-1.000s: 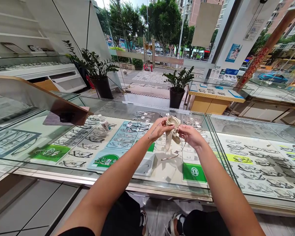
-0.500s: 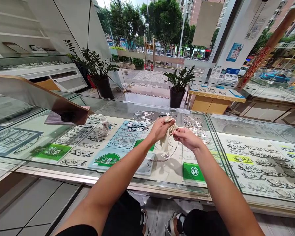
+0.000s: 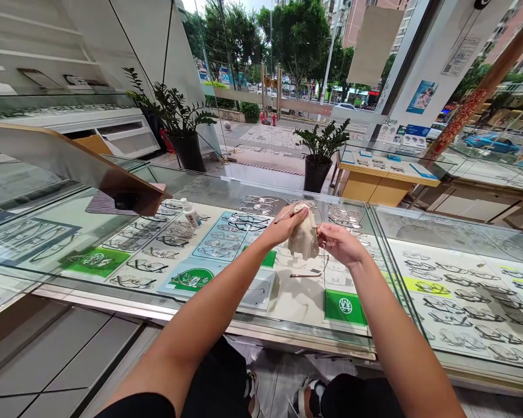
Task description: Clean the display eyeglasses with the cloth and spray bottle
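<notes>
A: Status on the hands?
B: Both in view, close together, clamped on stuff. Left hand (image 3: 289, 225) has the cloth (image 3: 303, 239) bunched between thumb and fingers. Right hand (image 3: 336, 241) pinches the glasses (image 3: 315, 247) at the fingertips.
A: Where are the glasses exactly?
B: Up in the air over the glass case (image 3: 294, 305), between the two hands. Lens area sits against the right edge of the cloth. One temple arm (image 3: 305, 276) hangs below and points left; another thin piece pokes out by the left hand.
A: Cloth?
B: Beige, drapes down from the left hand. Can't tell how much of the frame it covers.
A: Around it?
B: White bottle (image 3: 191, 213) well off to the left. Rows of frames (image 3: 146, 265) in the case on that side, more under the right-hand glass. Green card (image 3: 345, 306) below the right hand, near the front edge. Potted plant (image 3: 317, 173) beyond the case.
A: Right grip detail?
B: Thumb and index on the frame; exact contact spot too small to read.
</notes>
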`<action>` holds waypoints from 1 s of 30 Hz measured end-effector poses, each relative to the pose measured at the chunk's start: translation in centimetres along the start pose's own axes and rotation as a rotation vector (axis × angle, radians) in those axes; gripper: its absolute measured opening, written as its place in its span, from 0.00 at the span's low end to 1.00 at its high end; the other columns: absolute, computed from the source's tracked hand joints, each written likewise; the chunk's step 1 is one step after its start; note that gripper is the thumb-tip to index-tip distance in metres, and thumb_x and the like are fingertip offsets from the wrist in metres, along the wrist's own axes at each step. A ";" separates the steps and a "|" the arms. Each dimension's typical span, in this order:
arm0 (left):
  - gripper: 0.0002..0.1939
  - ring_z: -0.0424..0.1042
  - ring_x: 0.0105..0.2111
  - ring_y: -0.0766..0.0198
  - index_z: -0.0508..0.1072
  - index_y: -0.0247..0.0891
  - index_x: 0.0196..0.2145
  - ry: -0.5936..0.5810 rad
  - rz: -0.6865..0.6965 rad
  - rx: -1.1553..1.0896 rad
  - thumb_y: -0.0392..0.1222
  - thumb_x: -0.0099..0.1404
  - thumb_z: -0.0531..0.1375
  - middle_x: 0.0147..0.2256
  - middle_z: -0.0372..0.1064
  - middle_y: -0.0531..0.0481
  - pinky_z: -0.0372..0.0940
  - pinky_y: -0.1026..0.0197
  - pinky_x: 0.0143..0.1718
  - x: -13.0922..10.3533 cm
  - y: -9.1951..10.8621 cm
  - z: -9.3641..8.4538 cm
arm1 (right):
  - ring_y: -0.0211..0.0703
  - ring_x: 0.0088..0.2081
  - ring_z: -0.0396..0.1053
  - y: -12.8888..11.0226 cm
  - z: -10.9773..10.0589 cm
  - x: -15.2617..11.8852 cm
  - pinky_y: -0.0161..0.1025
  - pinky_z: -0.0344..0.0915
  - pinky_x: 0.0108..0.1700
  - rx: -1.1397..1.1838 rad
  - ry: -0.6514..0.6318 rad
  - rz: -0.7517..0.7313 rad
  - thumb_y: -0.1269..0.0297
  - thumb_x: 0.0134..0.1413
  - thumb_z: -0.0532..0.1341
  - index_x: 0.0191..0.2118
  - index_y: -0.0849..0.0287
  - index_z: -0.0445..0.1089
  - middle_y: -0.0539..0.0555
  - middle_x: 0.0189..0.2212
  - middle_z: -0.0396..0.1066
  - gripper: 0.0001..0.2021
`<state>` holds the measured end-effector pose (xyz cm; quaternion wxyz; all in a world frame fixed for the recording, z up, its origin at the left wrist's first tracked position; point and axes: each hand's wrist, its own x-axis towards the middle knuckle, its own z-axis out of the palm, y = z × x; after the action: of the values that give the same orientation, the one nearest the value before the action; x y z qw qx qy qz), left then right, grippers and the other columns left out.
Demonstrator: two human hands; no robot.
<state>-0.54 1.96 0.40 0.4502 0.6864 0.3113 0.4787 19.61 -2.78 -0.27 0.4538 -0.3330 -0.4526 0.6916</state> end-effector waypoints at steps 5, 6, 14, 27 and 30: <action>0.24 0.71 0.37 0.61 0.75 0.35 0.42 -0.133 -0.021 -0.179 0.59 0.61 0.71 0.37 0.73 0.47 0.65 0.61 0.41 0.3 -0.2 -0.1 | 0.34 0.27 0.57 0.1 -0.1 0.1 0.38 0.56 0.34 -0.008 0.040 -0.009 0.52 0.38 0.81 0.29 0.59 0.79 0.49 0.25 0.69 0.19; 0.24 0.72 0.37 0.60 0.75 0.35 0.42 -0.156 -0.034 -0.193 0.58 0.59 0.72 0.37 0.74 0.47 0.65 0.60 0.42 0.3 -0.1 0.1 | 0.35 0.27 0.58 0.3 0.0 0.1 0.38 0.56 0.34 -0.014 0.045 -0.006 0.52 0.37 0.81 0.29 0.59 0.79 0.49 0.26 0.70 0.19; 0.25 0.63 0.29 0.64 0.71 0.37 0.28 0.062 -0.029 0.026 0.63 0.63 0.67 0.28 0.66 0.51 0.60 0.62 0.32 -0.5 0.2 1.3 | 0.36 0.29 0.62 1.4 0.7 0.4 0.38 0.57 0.35 0.013 0.047 0.010 0.53 0.34 0.83 0.27 0.58 0.76 0.50 0.28 0.73 0.21; 0.27 0.62 0.31 0.63 0.67 0.38 0.28 0.137 0.035 0.165 0.67 0.68 0.61 0.29 0.63 0.52 0.59 0.61 0.34 -0.2 0.6 0.9 | 0.35 0.28 0.59 0.5 0.3 0.1 0.38 0.57 0.34 0.036 0.040 -0.002 0.53 0.38 0.80 0.29 0.58 0.76 0.48 0.26 0.67 0.19; 0.27 0.61 0.30 0.63 0.66 0.39 0.27 0.186 0.061 0.140 0.66 0.68 0.61 0.27 0.61 0.53 0.59 0.61 0.34 0.1 0.3 0.6 | 0.38 0.29 0.57 -0.2 -0.1 -0.2 0.39 0.58 0.35 0.033 0.032 -0.020 0.52 0.41 0.79 0.30 0.56 0.76 0.47 0.23 0.62 0.17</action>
<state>0.09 1.67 0.65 0.3555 0.6779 0.3633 0.5311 19.88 -2.92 -0.11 0.4736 -0.3320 -0.4371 0.6888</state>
